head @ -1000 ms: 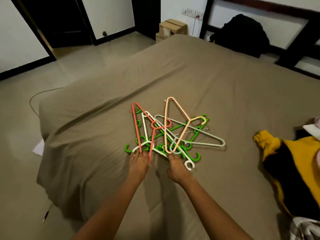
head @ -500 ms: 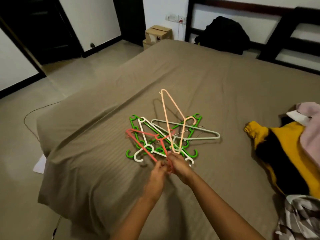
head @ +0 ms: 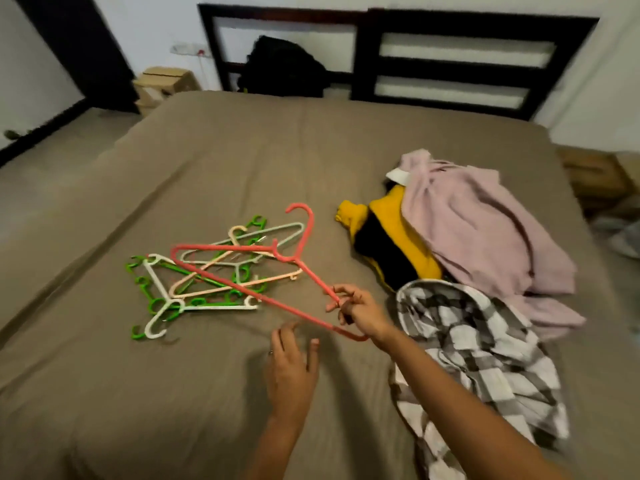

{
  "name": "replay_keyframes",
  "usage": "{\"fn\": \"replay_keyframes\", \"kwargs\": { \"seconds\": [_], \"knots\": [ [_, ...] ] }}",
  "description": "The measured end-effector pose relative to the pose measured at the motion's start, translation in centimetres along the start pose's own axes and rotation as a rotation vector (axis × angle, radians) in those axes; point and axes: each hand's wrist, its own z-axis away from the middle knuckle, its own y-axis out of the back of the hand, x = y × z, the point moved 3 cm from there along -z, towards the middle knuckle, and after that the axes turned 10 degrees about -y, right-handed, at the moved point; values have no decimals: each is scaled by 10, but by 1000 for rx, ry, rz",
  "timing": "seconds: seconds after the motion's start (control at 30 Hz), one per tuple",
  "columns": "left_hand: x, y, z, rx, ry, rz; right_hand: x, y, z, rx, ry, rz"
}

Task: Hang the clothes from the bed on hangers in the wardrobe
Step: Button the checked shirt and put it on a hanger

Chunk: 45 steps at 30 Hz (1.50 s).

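My right hand (head: 360,311) grips one corner of a red hanger (head: 242,282), lifted above the pile with its hook pointing away from me. My left hand (head: 292,362) hovers open just over the brown bed sheet (head: 242,150), holding nothing. A pile of hangers (head: 194,282) in green, white, peach and pale grey lies on the bed to the left. To the right lies a heap of clothes: a pink garment (head: 485,230), a yellow and black garment (head: 388,244) and a grey checked shirt (head: 478,358).
A dark headboard (head: 450,64) stands at the far end of the bed with a black bag (head: 280,67) against it. A cardboard box (head: 166,81) sits on the floor at the far left corner. Floor shows on the left and right of the bed.
My right hand has pulled the red hanger out of the pile and up to the right. My left hand let go and opened. The view turned right, showing the clothes.
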Motion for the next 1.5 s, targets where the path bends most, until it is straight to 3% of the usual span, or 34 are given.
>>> {"fn": "replay_keyframes", "kwargs": {
  "seconds": [0.17, 0.23, 0.37, 0.6, 0.8, 1.03, 1.13, 1.27, 1.43, 1.5],
  "knots": [
    [42, -95, -6, -463, -12, -9, 46, 161, 72, 339, 7, 121],
    [64, -130, -10, -544, -4, 21, 58, 214, 104, 430, -4, 165],
    [115, -182, -19, -578, 82, 102, 77, 294, 156, 538, -47, 208],
    [114, -260, -46, -385, 332, 127, 113, 369, 200, 558, -103, 382],
    [117, -274, -61, -380, 325, 53, 135, 394, 211, 583, -78, 449],
    [194, -238, -68, -295, -215, 181, 118, 386, 184, 482, -64, 504],
    [207, -205, -72, -294, -223, 261, 96, 379, 175, 388, -30, 458],
    [206, -165, -78, -299, -160, 401, 71, 370, 172, 289, 13, 581],
    [237, -131, -65, -516, -315, 516, 55, 347, 160, 258, 65, 588],
    [228, -121, -70, -608, -299, 489, 55, 338, 159, 242, 89, 512]
  ]
}}
